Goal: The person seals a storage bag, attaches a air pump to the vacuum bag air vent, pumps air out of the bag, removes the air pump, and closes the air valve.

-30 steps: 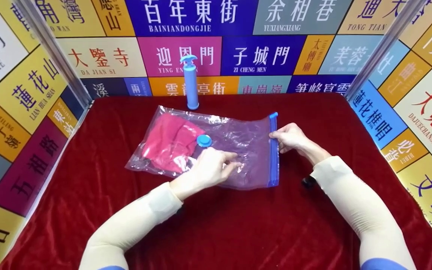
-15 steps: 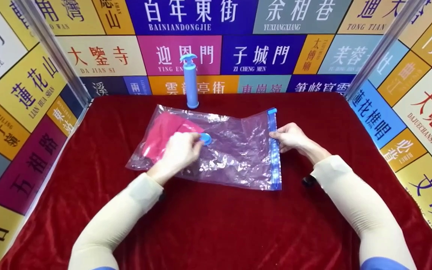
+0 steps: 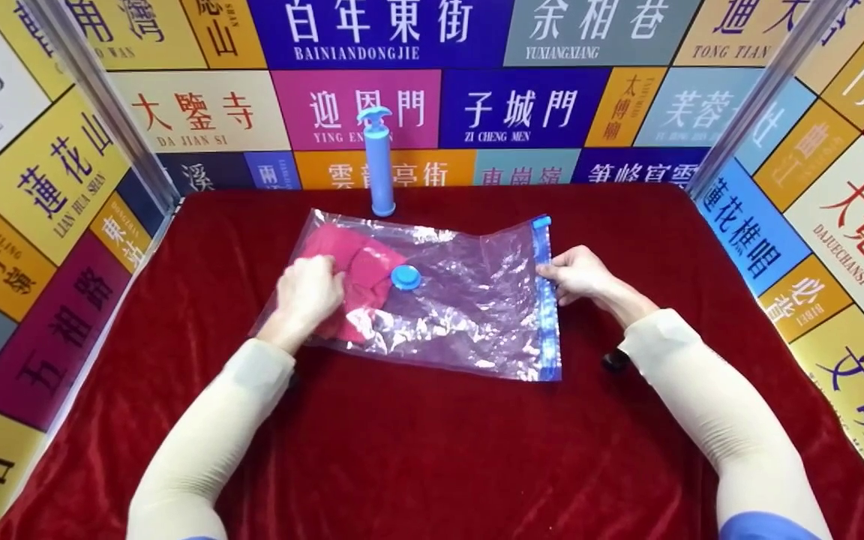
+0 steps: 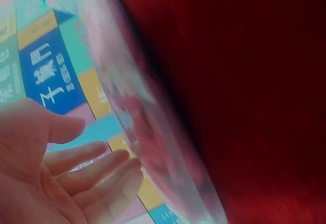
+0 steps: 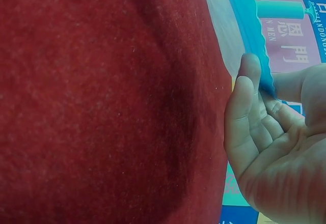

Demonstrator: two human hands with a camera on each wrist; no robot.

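With the blue cap [image 3: 406, 277] as the centre of the clock, a cream sleeve [image 3: 214, 416] comes in from 8 o'clock and ends at the left hand [image 3: 310, 292], which is at 9 o'clock over the far left end of the clear bag [image 3: 469, 300]. The left wrist view shows this hand's fingers loosely extended and its thumb well apart from them; it grips nothing, and I cannot tell whether its fingertips touch the bag's edge. Next comes the pink cloth [image 3: 367, 271], inside the bag, also at 9 o'clock and partly hidden by that hand. Just short of 12 o'clock the blue pump [image 3: 379, 172] stands upright beyond the bag, before the lettered wall [image 3: 520, 109]. The cap is on the bag beside the cloth's right edge, and the bag lies flat across the middle of the red tablecloth [image 3: 432, 457]. At 3 o'clock a blue strip [image 3: 550, 330] edges the bag, and the right hand [image 3: 582, 274] pinches it between thumb and fingers. The other sleeve [image 3: 709, 412] reaches in from 4 o'clock.
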